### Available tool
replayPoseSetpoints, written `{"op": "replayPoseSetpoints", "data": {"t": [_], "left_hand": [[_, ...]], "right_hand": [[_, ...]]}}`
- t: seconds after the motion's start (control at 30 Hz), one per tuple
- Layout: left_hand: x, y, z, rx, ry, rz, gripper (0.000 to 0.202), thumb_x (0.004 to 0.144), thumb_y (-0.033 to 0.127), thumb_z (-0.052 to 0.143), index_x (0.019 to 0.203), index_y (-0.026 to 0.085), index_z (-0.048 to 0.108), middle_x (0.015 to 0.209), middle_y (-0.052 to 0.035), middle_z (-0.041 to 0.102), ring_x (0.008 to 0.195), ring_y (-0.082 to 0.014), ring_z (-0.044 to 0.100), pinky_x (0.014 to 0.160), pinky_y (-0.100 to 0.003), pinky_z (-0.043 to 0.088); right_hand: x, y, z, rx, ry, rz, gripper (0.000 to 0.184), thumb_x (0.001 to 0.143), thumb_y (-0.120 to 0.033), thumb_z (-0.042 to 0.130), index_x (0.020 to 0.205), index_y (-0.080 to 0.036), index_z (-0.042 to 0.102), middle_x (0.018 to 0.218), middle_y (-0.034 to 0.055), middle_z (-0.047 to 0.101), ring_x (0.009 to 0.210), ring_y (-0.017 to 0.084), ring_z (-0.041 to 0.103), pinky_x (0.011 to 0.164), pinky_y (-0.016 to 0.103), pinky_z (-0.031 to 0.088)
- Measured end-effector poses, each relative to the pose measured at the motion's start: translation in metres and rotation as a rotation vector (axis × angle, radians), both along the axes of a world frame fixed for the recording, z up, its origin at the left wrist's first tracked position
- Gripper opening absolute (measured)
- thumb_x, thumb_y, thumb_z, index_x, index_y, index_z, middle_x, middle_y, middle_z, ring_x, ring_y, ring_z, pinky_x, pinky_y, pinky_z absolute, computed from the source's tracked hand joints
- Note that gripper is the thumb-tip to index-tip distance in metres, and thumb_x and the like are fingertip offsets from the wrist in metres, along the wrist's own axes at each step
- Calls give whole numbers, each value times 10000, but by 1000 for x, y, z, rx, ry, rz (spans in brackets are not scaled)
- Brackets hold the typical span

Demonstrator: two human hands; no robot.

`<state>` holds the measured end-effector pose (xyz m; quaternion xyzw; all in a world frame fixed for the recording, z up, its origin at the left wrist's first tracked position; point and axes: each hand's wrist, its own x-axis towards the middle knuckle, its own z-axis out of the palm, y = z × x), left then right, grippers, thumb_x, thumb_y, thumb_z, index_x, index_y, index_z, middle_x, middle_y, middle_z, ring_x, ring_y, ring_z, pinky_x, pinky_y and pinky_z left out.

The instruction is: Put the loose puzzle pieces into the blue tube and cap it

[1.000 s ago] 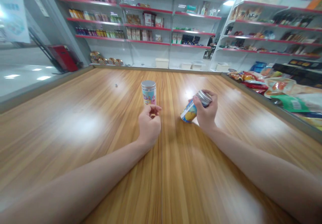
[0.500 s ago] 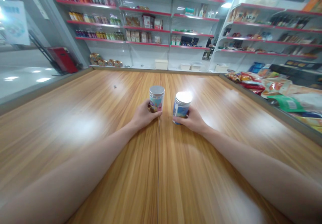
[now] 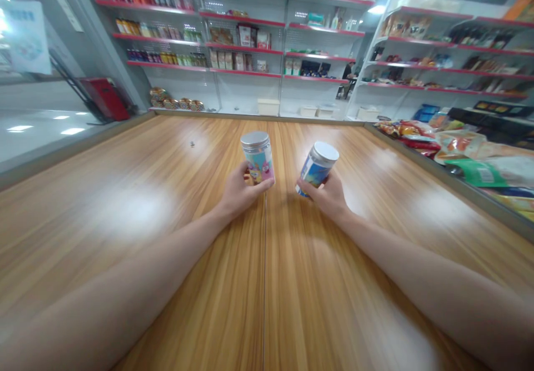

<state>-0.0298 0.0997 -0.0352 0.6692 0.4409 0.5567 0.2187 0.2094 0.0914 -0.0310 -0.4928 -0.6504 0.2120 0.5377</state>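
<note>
My left hand (image 3: 238,192) grips a pink and blue jar (image 3: 257,157) with a silver lid, lifted a little off the wooden table (image 3: 167,237). My right hand (image 3: 326,195) grips a blue and yellow jar (image 3: 317,163) with a silver lid, tilted to the right and raised above the table. The two jars are side by side near the table's middle, a short gap between them. Fingers of both hands wrap round the lower parts of the jars.
Snack bags (image 3: 459,148) lie heaped along the table's right edge. Shop shelves (image 3: 250,43) with red trim and packaged goods stand behind the table. A red object (image 3: 105,97) leans by the left wall.
My left hand reached forward and took hold of the pink jar. My right hand set its jar upright beside it, then both jars rose, the right one tilting.
</note>
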Motion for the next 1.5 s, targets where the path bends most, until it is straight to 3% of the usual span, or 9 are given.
{"op": "replayPoseSetpoints", "data": {"t": [0.1,0.17,0.3,0.53,0.67,1.0,1.1,1.5], "left_hand": [[3,-6,2,44,119,-54,460,729,467,817,1064,190,663,1010,-50,735,929,-231,685,895,-374,525],[4,-8,3,40,166,-71,443,740,464,806,1061,191,668,1008,-45,735,923,-228,685,886,-370,525],[1,-4,2,-17,135,-8,471,753,493,788,1085,183,660,1023,-58,738,928,-232,687,870,-374,529],[-1,3,-2,-100,81,-44,489,755,497,789,1102,182,652,1058,-79,738,945,-241,698,853,-381,553],[0,3,-2,-83,53,-38,512,744,485,806,1120,180,638,1098,-89,730,1006,-255,692,886,-392,550],[0,-4,2,67,77,45,485,762,502,790,1094,185,635,1047,-66,718,950,-226,677,888,-365,527],[1,-7,4,70,117,7,471,768,496,784,1095,189,641,1040,-58,720,954,-221,675,892,-353,526],[0,-1,1,-73,129,-56,470,799,529,746,1100,179,654,1056,-81,742,973,-239,703,884,-366,549]], "right_hand": [[-5,-6,1,-8,-59,83,486,712,-542,808,1014,-183,680,971,80,751,854,256,699,766,376,557],[-8,-7,3,-31,-77,58,481,717,-553,798,995,-181,674,927,74,748,811,247,691,723,361,548],[-5,-4,4,9,-89,-19,492,714,-548,799,1016,-190,649,916,62,738,794,235,676,724,356,535],[0,3,-1,15,-10,-47,531,738,-596,766,1062,-207,607,969,59,720,815,232,665,754,375,533],[-1,3,0,53,-57,-52,519,725,-564,787,1048,-209,589,957,55,707,820,234,656,752,372,524],[-1,-5,7,114,-111,-64,461,737,-544,778,994,-209,594,914,49,712,789,230,657,732,353,516],[-1,-6,7,128,-95,-61,453,762,-546,754,1021,-211,594,936,55,715,805,235,664,751,360,522],[0,-1,4,52,-97,-70,477,769,-574,738,1042,-214,584,941,52,705,828,238,658,755,362,521]]}}
